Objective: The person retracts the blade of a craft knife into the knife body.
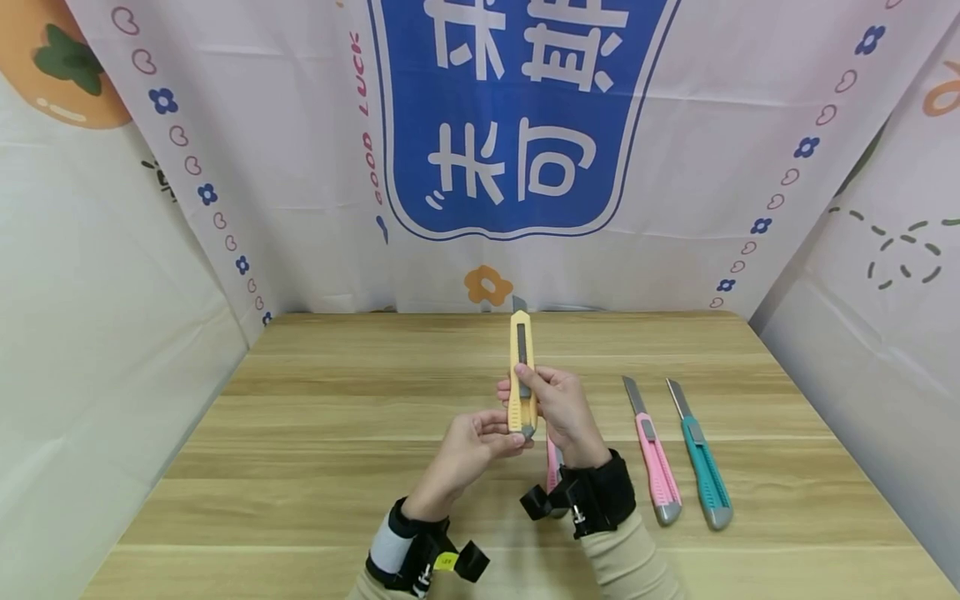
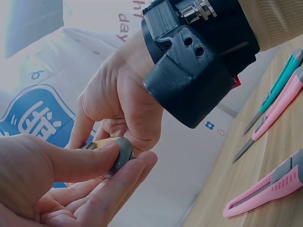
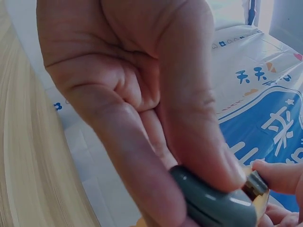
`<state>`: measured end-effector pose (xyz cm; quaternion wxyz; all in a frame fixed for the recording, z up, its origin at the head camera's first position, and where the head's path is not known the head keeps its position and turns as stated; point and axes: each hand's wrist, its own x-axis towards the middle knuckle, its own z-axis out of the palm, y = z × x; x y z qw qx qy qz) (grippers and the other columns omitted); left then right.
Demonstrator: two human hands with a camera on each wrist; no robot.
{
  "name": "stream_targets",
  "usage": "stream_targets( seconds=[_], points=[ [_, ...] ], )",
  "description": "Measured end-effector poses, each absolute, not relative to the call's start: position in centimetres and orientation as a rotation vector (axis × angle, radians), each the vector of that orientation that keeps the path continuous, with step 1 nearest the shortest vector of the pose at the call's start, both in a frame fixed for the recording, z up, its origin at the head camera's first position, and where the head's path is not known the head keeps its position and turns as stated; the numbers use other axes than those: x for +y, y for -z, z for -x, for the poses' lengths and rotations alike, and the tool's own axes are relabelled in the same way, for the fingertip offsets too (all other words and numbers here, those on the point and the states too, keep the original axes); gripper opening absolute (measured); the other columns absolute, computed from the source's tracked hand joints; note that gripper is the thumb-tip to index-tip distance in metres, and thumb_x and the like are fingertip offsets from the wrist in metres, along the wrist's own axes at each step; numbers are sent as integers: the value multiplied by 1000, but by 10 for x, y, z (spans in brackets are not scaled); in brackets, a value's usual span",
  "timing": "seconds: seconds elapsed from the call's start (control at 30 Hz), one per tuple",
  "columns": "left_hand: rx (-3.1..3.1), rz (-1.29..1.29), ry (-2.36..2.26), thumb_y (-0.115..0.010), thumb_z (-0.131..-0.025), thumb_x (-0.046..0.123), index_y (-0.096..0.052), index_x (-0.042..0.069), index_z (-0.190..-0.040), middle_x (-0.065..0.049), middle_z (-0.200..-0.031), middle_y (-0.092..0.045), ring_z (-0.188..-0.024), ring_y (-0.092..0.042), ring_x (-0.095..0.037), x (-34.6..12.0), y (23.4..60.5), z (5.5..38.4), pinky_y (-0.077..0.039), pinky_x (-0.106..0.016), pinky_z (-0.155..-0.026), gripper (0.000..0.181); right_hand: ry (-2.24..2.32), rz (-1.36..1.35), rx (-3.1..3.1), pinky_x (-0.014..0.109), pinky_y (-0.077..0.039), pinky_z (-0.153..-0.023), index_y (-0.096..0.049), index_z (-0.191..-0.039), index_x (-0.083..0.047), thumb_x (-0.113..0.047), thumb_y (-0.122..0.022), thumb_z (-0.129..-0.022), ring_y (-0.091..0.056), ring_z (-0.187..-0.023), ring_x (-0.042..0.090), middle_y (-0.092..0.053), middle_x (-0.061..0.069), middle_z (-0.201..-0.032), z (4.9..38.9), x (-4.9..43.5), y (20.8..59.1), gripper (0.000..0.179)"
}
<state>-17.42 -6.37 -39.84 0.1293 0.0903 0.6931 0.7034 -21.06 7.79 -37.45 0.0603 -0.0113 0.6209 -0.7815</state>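
Observation:
Both hands hold a yellow utility knife (image 1: 520,342) upright over the table, its blade tip (image 1: 519,303) showing at the top. My right hand (image 1: 572,414) grips its side, thumb on the front by the slider. Lower down, my left hand (image 1: 468,446) pinches the grey end cap (image 2: 124,153) between thumb and fingers. The right wrist view shows this grey cap (image 3: 213,203) close up, with the left hand (image 3: 128,94) large in front. Partly hidden behind the right wrist lies a pink utility knife (image 1: 553,462); the left wrist view shows no blade out of it.
To the right on the wooden table (image 1: 337,483) lie another pink utility knife (image 1: 657,467) and a teal one (image 1: 705,471), side by side, blades extended away from me. A printed cloth (image 1: 322,167) hangs behind the table's far edge, with cloth walls at both sides.

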Motion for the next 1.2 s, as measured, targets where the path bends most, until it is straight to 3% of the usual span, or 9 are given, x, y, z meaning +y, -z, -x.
stream_targets(
  seconds=[0.57,0.9,1.2],
  points=[
    [1966,-234,-2108,-64,-85,0,-59,-13,-114,-31,-103,-67,-88,-69,-26,-65,399,177,-60,-31,-81,32,2402,-47,1845,21,-61,-72,-59,-119,7,-31,-56,-94,-71,-80,16,-76,2,-82,210,74,373,46],
    [1965,-233,-2099,-63,-85,-2,-58,-15,-111,-33,-103,-66,-87,-69,-27,-64,398,176,-58,-38,-86,30,2387,-67,1869,19,-62,-65,-60,-113,12,-32,-56,-93,-71,-72,14,-73,-5,-69,210,72,374,48],
    [1967,-243,-2065,-64,-85,-1,-58,-15,-112,-34,-105,-65,-88,-69,-26,-64,399,175,-58,-38,-86,32,2391,-36,1890,21,-62,-64,-59,-109,15,-24,-57,-93,-71,-70,14,-73,-3,-69,209,73,374,42]
  ],
)
